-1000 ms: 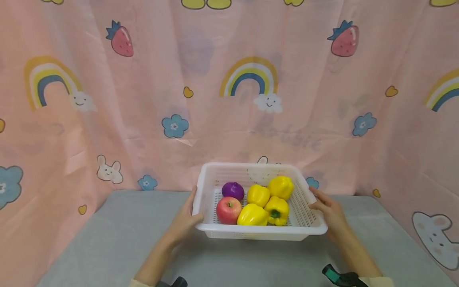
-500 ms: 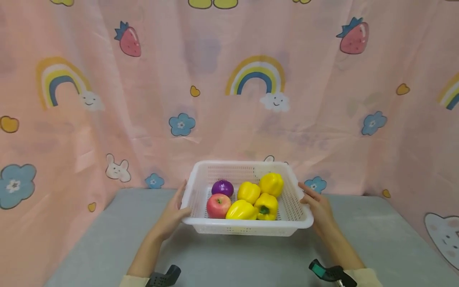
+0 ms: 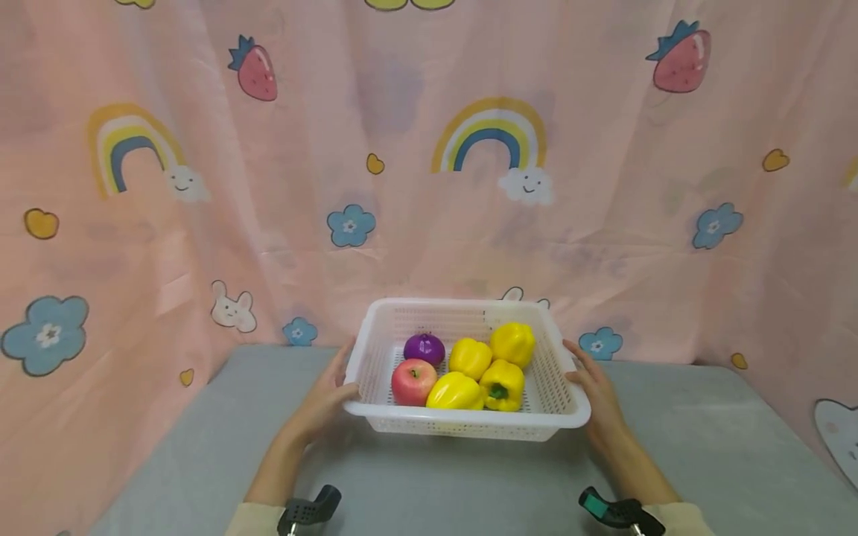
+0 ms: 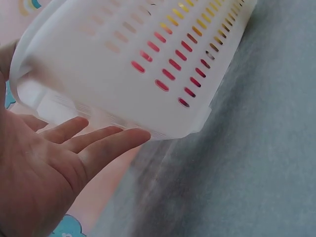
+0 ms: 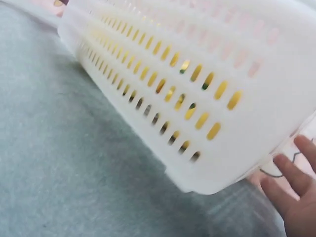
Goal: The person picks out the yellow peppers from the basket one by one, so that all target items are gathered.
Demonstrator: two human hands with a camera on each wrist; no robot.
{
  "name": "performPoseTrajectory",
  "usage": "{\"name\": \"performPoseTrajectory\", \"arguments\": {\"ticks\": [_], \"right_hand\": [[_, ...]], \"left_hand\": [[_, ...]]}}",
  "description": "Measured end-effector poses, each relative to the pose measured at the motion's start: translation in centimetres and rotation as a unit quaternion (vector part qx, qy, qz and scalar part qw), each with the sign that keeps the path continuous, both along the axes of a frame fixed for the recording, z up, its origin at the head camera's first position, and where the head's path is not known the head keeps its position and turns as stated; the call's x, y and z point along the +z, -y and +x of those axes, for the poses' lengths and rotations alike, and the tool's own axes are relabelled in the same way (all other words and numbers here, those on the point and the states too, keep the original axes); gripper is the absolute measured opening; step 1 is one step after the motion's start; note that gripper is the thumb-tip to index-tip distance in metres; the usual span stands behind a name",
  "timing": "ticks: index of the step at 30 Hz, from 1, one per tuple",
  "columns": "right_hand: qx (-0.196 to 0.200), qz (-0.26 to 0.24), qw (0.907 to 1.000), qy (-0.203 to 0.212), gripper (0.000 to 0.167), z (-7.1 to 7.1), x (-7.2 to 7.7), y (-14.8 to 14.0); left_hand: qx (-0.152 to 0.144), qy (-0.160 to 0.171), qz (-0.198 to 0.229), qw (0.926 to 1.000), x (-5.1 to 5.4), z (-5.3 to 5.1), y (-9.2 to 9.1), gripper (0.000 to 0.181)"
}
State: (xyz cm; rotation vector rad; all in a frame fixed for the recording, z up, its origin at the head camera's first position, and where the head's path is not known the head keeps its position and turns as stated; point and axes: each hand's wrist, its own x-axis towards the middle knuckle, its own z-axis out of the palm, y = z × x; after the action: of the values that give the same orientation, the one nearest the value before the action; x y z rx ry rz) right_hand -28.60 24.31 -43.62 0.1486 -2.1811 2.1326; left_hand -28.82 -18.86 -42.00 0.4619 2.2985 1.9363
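Observation:
A white plastic basket (image 3: 469, 426) with slotted walls is at the middle of the grey table. Inside lie a purple onion (image 3: 424, 348), a red apple (image 3: 413, 382) and several yellow bell peppers (image 3: 513, 344). My left hand (image 3: 323, 402) holds the basket's left end, thumb at the rim and fingers against the outer wall. At the opposite end, my right hand (image 3: 602, 402) grips with its thumb near the rim; its fingertips show beside the end wall in the right wrist view. A shadow lies under the basket; whether its base touches the table, I cannot tell.
The grey tabletop (image 3: 442, 491) extends around the basket. Behind it hangs a pink curtain (image 3: 429, 253) with rainbows, strawberries and flowers, close to the table's back edge. Dark wrist devices (image 3: 310, 509) sit on both forearms.
Both hands have moved the basket left and slightly down relative to the table and curtain. The head view has shifted a little too. The produce has kept its arrangement.

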Motion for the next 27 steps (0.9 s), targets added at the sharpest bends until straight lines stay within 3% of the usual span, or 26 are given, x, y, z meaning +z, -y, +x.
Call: {"name": "performPoseTrajectory", "arguments": {"ticks": [6,9,13,15,18,21,27], "right_hand": [[0.019,-0.028,0.9993,-0.019,0.055,0.1,-0.6,-0.3],[0.027,-0.024,0.9989,-0.029,0.053,0.1,-0.7,-0.5],[0.036,-0.013,0.9990,-0.022,0.052,0.0,-0.6,-0.8],[0.048,-0.016,0.9986,-0.017,0.051,-0.1,-0.5,-1.1],[0.075,-0.024,0.9968,-0.016,0.050,-0.2,-0.4,-1.5],[0.099,-0.026,0.9946,-0.018,0.053,-0.3,-0.3,-1.7],[0.103,0.000,0.9946,-0.008,0.054,-0.4,0.0,-1.5]], "left_hand": [[0.017,-0.007,-0.028,0.9994,0.4,-0.1,-0.3,0.095],[0.066,-0.040,-0.069,0.9946,1.6,0.3,-0.4,0.089],[0.158,-0.091,-0.120,0.9759,3.9,1.0,-1.2,0.068],[0.173,-0.106,-0.128,0.9706,4.8,1.3,-2.0,0.060],[0.163,-0.112,-0.150,0.9688,5.7,1.8,-3.6,0.054],[0.128,-0.111,-0.175,0.9697,6.2,2.0,-5.6,0.052],[0.051,-0.109,-0.195,0.9735,7.0,1.2,-8.7,0.051]]}}
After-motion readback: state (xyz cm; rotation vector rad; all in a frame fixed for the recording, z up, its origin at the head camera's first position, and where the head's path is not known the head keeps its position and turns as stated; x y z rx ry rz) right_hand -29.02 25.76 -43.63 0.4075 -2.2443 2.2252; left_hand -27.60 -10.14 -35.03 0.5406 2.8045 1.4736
